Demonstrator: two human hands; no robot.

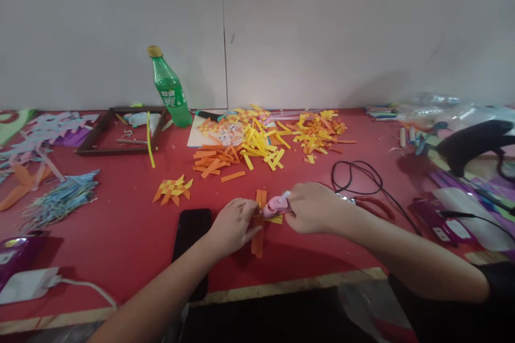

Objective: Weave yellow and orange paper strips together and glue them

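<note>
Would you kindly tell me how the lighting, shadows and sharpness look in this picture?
Head view: soft, even light, brighter on the wall; faint shadows on the red table; wide-angle bending tilts the green bottle; the left hand holding the orange strips and the right hand gripping the pink tool look sharp, the corners softer.

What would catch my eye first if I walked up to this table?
The heap of yellow and orange paper strips in the middle of the red table, with a green bottle standing behind it to the left. Nearer, the left hand holds orange strips while the right hand grips a small pink tool over them.
</note>
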